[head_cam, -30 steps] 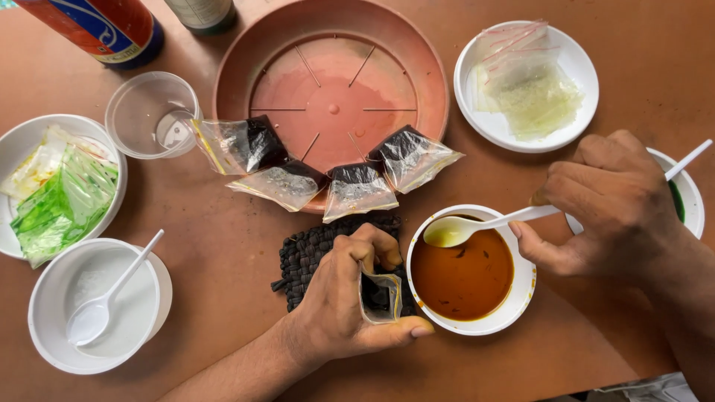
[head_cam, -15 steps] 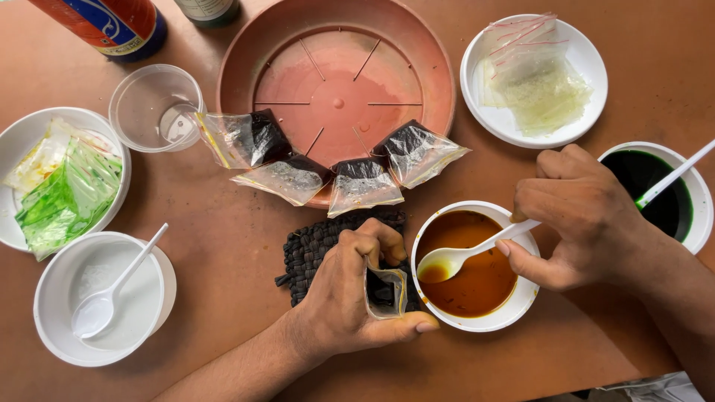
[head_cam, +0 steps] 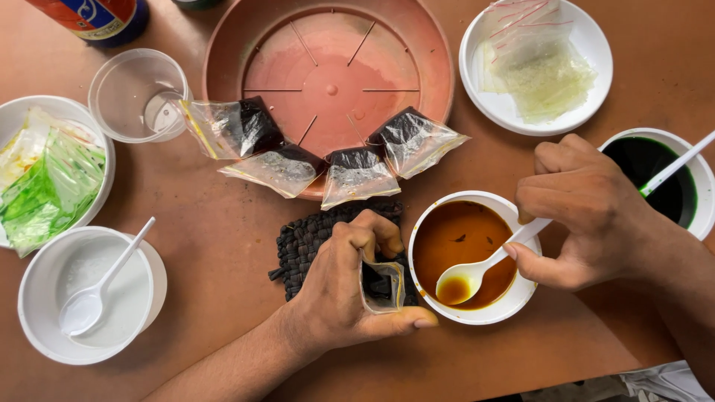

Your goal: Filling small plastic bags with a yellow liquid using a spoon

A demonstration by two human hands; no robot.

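Where the bench's nine o'clock edge lies, green packets (head_cam: 46,186) fill a white bowl (head_cam: 15,119). Four clear pouches (head_cam: 328,152), dark inside, lean on the red saucer's (head_cam: 328,74) six o'clock rim. Left hand (head_cam: 342,286), knuckles up, grip clamped on a small open pouch (head_cam: 381,284) touching the brown-liquid bowl (head_cam: 462,257). Right hand (head_cam: 588,212), grip pinched on a white spoon (head_cam: 484,264), its scoop in the bowl at six o'clock. Empty clear bags (head_cam: 540,67) lie on a plate at one o'clock.
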